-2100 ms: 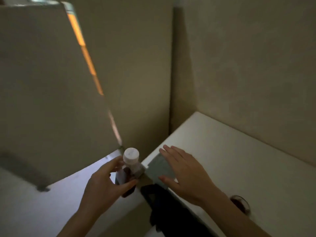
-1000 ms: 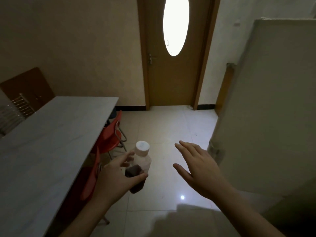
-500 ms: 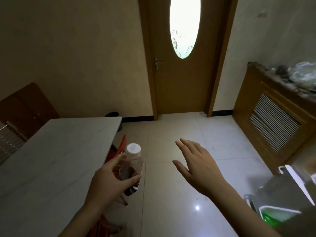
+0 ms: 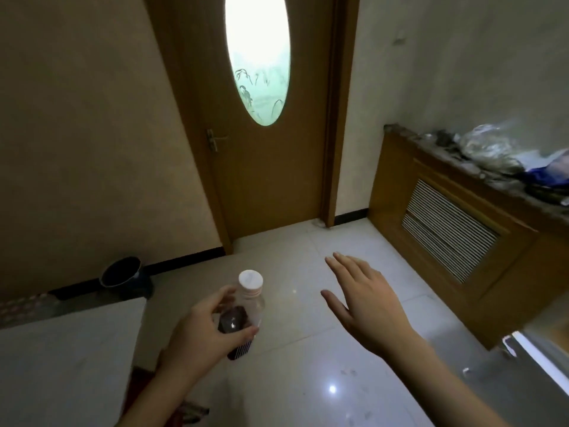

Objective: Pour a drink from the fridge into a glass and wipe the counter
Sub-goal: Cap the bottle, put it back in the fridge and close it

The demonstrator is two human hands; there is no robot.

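Observation:
My left hand (image 4: 197, 337) grips a small clear plastic bottle (image 4: 246, 306) with a white cap and a little dark drink in its lower part, held upright over the floor. To its right, my right hand (image 4: 366, 303) hovers palm down with the fingers spread, holding nothing and apart from the bottle. A corner of the fridge (image 4: 535, 359) shows at the lower right edge. No glass or cloth is in view.
A pale marble-topped table (image 4: 61, 359) fills the lower left. A dark bin (image 4: 123, 272) stands by the wall. A wooden door (image 4: 271, 149) with an oval window faces me. A wooden radiator cabinet (image 4: 455, 229) with bags on top lines the right wall. Glossy tiled floor lies between.
The view has swung from the fridge and counter round to the door, then further right. The bottle stays in my left hand; my right hand has left the fridge and stays spread.

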